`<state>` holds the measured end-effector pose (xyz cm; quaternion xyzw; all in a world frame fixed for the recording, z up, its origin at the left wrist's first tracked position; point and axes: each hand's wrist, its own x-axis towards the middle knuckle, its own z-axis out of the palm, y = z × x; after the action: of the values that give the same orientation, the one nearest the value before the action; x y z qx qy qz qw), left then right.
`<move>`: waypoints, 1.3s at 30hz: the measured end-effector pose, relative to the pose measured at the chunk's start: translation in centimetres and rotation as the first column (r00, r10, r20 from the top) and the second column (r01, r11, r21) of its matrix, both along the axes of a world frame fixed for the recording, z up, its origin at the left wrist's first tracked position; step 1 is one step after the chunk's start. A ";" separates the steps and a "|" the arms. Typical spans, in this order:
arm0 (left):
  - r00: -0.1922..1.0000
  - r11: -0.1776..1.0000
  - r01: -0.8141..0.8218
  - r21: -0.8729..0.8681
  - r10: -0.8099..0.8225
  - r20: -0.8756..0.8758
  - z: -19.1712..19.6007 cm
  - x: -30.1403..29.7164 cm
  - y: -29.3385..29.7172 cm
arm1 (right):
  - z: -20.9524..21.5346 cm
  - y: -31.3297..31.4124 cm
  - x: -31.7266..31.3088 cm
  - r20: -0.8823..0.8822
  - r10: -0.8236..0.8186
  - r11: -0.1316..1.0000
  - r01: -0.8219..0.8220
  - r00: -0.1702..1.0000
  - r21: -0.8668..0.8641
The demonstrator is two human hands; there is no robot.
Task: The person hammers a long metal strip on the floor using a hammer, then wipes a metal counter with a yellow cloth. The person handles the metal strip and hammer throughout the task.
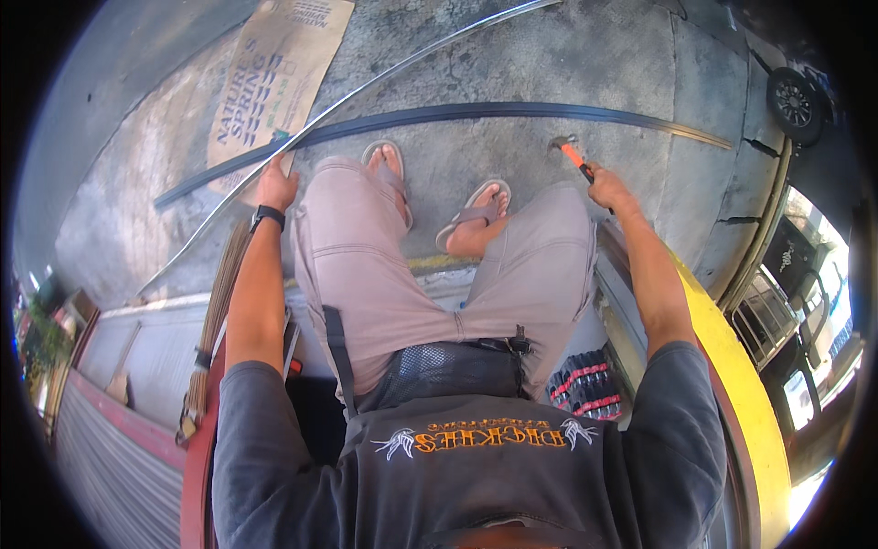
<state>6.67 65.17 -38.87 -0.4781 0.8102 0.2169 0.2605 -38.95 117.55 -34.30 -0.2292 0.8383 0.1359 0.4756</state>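
now: hammer up in the right hand, left hand down on the strip

firmly gripped, the hammer [569, 151] sits in the right hand [607, 188], fingers wrapped tight around its orange handle, the metal head raised just above the concrete floor [512, 64] near the long dark strip [439, 114] that runs across the ground in front of the feet. the left hand [275, 186] presses down at the strip's left part, where a thin silver metal rod [366, 87] crosses it; the fingers lie flat and close together, though i cannot tell exactly which of the two they pin. a black watch [266, 215] circles that wrist. under the hand lies a flattened brown cardboard sheet [279, 69]. both feet wear grey flip-flops [476, 212], just short of the strip. a yellow curved edge [732, 366] runs along the person's right side, and a wheel [792, 102] shows at the far right.
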 end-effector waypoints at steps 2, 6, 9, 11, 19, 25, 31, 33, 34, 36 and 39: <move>0.999 0.998 -0.023 -0.066 0.019 -0.048 -3.9 2.3 -1.7 | -2.4 -0.4 -0.5 0.061 0.065 0.998 -0.066 0.996 0.007; 0.997 0.998 -0.033 -0.051 0.029 -0.077 -12.0 2.6 -4.8 | -12.2 14.0 -2.8 0.098 -0.086 0.934 0.115 0.991 -0.338; 0.990 0.986 -0.003 -0.165 0.025 0.135 -19.2 7.9 -5.7 | -16.8 16.4 -3.6 -0.024 -0.013 0.899 0.001 1.000 -0.438; 0.997 0.978 -0.023 -0.207 0.036 0.062 -19.0 10.7 -7.5 | -16.1 12.0 -4.1 0.200 -0.263 0.921 0.308 0.944 -0.239; 0.868 0.960 0.270 -0.072 -0.275 -0.414 -7.9 -0.8 -7.3 | -10.8 9.6 -4.0 0.093 0.043 0.994 -0.033 0.995 -0.108; 0.643 0.911 0.333 -0.244 -0.409 -0.647 0.9 -19.6 -5.7 | -8.4 3.6 -4.4 0.084 -0.203 0.979 0.201 0.976 0.033; 0.530 0.868 0.464 -0.178 -0.433 -0.729 -5.4 -32.3 -2.5 | -11.8 11.3 -4.7 0.061 -0.052 0.976 0.064 0.997 -0.208; 0.574 0.847 0.505 -0.165 -0.473 -0.669 -8.7 -33.8 0.6 | -10.9 11.0 -4.0 0.059 -0.071 0.976 0.082 0.996 -0.200; 0.585 0.814 0.532 -0.231 -0.551 -0.595 -10.3 -33.9 1.9 | -10.5 10.9 -3.6 0.060 -0.083 0.976 0.094 0.995 -0.198; 0.608 0.746 0.633 -0.205 -0.644 -0.465 -14.5 -33.1 3.4 | -9.4 11.5 -3.1 0.046 -0.101 0.977 0.108 0.994 -0.182; 0.658 0.802 0.581 -0.140 -0.564 -0.499 -18.9 -31.3 4.3 | -7.9 13.0 -1.9 0.025 -0.143 0.977 0.145 0.989 -0.156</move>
<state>-24.68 69.51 -57.73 -0.1181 0.9545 0.2569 0.0950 -40.87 130.54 -42.19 -0.2056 0.8575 0.0329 0.4704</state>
